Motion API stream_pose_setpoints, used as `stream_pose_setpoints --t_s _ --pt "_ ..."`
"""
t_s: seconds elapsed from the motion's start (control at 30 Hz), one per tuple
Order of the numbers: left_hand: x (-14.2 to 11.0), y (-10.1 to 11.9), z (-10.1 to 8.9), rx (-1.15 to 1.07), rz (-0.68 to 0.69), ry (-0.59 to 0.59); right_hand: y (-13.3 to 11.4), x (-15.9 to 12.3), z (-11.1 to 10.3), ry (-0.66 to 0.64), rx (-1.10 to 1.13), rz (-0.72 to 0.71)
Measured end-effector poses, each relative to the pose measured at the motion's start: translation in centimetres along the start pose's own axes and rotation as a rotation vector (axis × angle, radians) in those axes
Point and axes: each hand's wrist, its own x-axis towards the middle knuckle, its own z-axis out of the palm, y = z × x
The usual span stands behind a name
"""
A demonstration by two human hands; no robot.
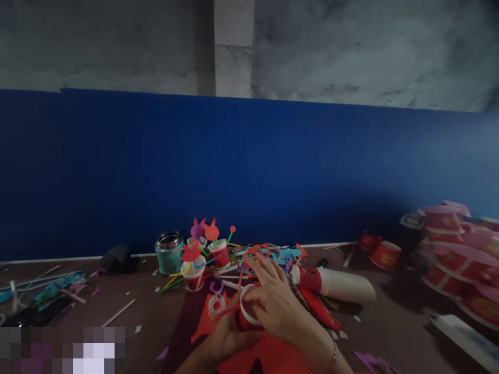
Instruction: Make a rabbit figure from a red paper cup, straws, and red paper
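My left grip (227, 331) was clamped around a red paper cup (248, 311), near the red sheet (268, 354) on the table (146, 311). My right grip (275, 298) reached over the cup's rim; I couldn't tell whether it pinched anything there.

Left hand (226, 330): bare; left forearm (197, 361) uncovered as far as it shows. Right hand (275, 301): bare, fingers slender; right forearm (317, 337) likewise uncovered. Worn on it: one thin bracelet (334, 352), pale, silvery, chain-like. Small links or beads; too blurred to tell which.
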Motion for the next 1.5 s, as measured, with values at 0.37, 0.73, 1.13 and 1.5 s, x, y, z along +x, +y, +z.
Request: stream_pose_setpoints --t_s 0.37,0.73,1.13,1.5 --pt "-0.2 1.3 1.1 0.022 0.075 -0.082 -1.2 -0.5 -1.0 -0.042 -0.066 0.106" --pt "-0.6 0.5 0.8 0.009 0.032 -0.092 -2.8 -0.4 -1.7 -0.077 -0.140 0.236" --pt "-0.3 0.6 0.8 0.149 -0.002 -0.080 -2.2 -0.2 -0.7 -0.092 -0.004 0.105" --pt "-0.9 0.9 1.0 0.145 -0.044 -0.049 -2.8 -0.6 -1.4 -0.100 -0.080 0.171"
